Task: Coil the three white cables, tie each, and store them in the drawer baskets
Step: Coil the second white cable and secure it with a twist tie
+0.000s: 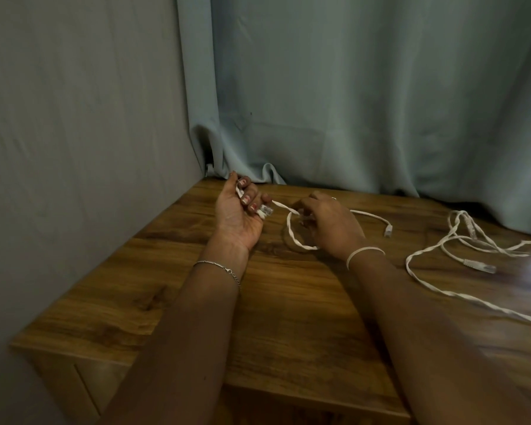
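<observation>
Looking down on a wood-grain cabinet top [288, 317], with grey cloth [74, 118] closing off the left side and a pale blue-green curtain [365, 87] draping down onto its far edge. Showing part of a drawer front [86, 391] under the near left corner.

Holding the left hand [238, 214] palm upward over the far left part of the top, and wearing a thin chain bracelet [219, 265] on that wrist. Curling those fingers round one end of a white network cable [292, 233], with its clear plug [266, 211] sticking out beside the little finger.

Leading that cable across a short gap to the right hand [330, 227], then letting it drop in a single loop onto the wood, below and between the two hands. Holding the right hand knuckles-up, fingers bending down and gripping the cable at the top of the loop; fingertips hiding under the hand, so the exact pinch impossible to tell. Wearing a pale elastic band [365, 252] round the right wrist. Trailing the rest of the cable out to the right of that hand, ending in a second plug [388, 232] lying flat on the top.

Seeing, farther right and well apart from the hands, a loose tangle of more white cables [436, 283] sprawling uncoiled toward the right edge, with one clear-tipped plug [480, 267] lying among them.
</observation>
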Action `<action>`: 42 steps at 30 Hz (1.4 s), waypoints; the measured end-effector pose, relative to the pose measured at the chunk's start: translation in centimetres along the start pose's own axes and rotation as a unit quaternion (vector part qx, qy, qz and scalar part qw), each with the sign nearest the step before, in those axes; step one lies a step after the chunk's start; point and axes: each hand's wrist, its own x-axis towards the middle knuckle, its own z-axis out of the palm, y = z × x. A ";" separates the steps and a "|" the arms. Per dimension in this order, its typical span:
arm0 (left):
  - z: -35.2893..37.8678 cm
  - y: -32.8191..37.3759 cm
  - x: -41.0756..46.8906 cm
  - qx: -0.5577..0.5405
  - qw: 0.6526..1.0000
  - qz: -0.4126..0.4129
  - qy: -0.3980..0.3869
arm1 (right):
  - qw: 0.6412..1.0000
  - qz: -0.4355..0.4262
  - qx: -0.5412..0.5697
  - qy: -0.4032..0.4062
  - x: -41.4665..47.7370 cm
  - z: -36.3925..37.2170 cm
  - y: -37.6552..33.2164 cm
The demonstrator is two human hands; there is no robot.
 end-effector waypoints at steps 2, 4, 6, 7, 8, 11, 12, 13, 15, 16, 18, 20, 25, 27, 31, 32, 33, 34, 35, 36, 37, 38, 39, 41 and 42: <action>0.0 0.1 0.0 -0.002 1.000 0.002 0.006 | 1.000 0.008 -0.003 -0.004 -0.3 -0.2 0.4; 0.0 0.1 -0.1 -0.001 1.000 -0.002 0.006 | 1.000 0.019 -0.004 -0.009 -0.4 -0.3 0.8; -0.1 0.1 -0.1 0.010 1.000 -0.011 0.012 | 0.999 0.044 0.010 -0.026 -0.5 -0.2 1.1; -0.2 0.1 0.0 0.023 0.999 -0.019 0.018 | 0.997 0.059 0.021 -0.037 -0.5 -0.2 1.3; -0.2 0.1 0.0 0.042 0.998 -0.029 0.023 | 0.996 0.073 0.029 -0.048 -0.5 -0.1 1.4; -0.4 -0.1 -0.1 0.112 0.991 -0.068 0.020 | 0.993 0.096 0.018 -0.061 -0.5 0.0 1.5; -0.4 -0.2 -0.1 0.133 0.988 -0.082 0.012 | 0.993 0.101 0.018 -0.056 -0.4 0.0 1.6; -0.4 -0.3 -0.1 0.150 0.984 -0.094 0.001 | 0.993 0.107 0.020 -0.049 -0.4 0.0 1.6; -0.4 -0.4 -0.1 0.172 0.978 -0.116 -0.020 | 0.991 0.125 0.032 -0.029 -0.4 -0.1 1.6; -0.4 -0.5 -0.1 0.180 0.976 -0.123 -0.028 | 0.990 0.135 0.038 -0.016 -0.3 -0.1 1.6; -0.4 -0.6 0.0 0.194 0.971 -0.131 -0.040 | 0.988 0.148 0.047 0.022 -0.1 -0.2 1.5; -0.3 -0.8 -0.1 0.207 0.968 -0.135 -0.050 | 0.983 0.143 0.095 0.061 0.0 -0.3 1.2; 0.1 -1.0 -0.6 0.209 0.960 -0.163 -0.088 | 0.948 0.053 0.311 0.046 0.2 0.0 -1.0; 0.3 -1.0 -0.8 0.179 0.963 -0.168 -0.109 | 0.936 0.039 0.347 0.047 0.3 0.5 -1.3; 0.7 -1.4 -0.9 0.107 0.975 -0.144 -0.128 | 0.943 0.034 0.326 0.053 0.0 0.7 -1.4; 0.7 -1.5 -0.9 0.094 0.979 -0.129 -0.126 | 0.953 0.030 0.297 0.046 -0.1 0.8 -1.4; 0.7 -1.4 -0.8 0.081 0.983 -0.108 -0.122 | 0.966 0.024 0.255 0.034 -0.3 1.0 -1.3; 0.6 -1.3 -0.7 0.068 0.988 -0.084 -0.114 | 0.978 0.019 0.209 0.015 -0.4 1.2 -1.2; 0.6 -1.1 -0.7 0.057 0.991 -0.059 -0.101 | 0.986 0.016 0.166 -0.012 -0.5 1.3 -1.1; 0.5 -1.0 -0.5 0.048 0.995 -0.037 -0.085 | 0.990 0.012 0.132 -0.037 -0.6 1.4 -1.0; 0.4 -0.8 -0.4 0.044 0.996 -0.019 -0.069 | 0.992 0.005 0.109 -0.056 -0.7 1.3 -0.9; 0.3 -0.7 -0.3 0.043 0.997 -0.006 -0.056 | 0.993 -0.005 0.096 -0.066 -0.7 1.2 -1.0; 0.3 -0.7 -0.2 0.045 0.998 0.002 -0.046 | 0.994 -0.019 0.084 -0.071 -0.7 1.0 -1.2; 0.2 -0.9 0.0 0.053 0.998 0.007 -0.034 | 0.995 -0.057 0.041 -0.076 -0.7 0.5 -1.9; 0.1 -0.9 0.1 0.061 0.998 0.011 -0.028 | 0.994 -0.079 0.018 -0.078 -0.7 0.3 -2.3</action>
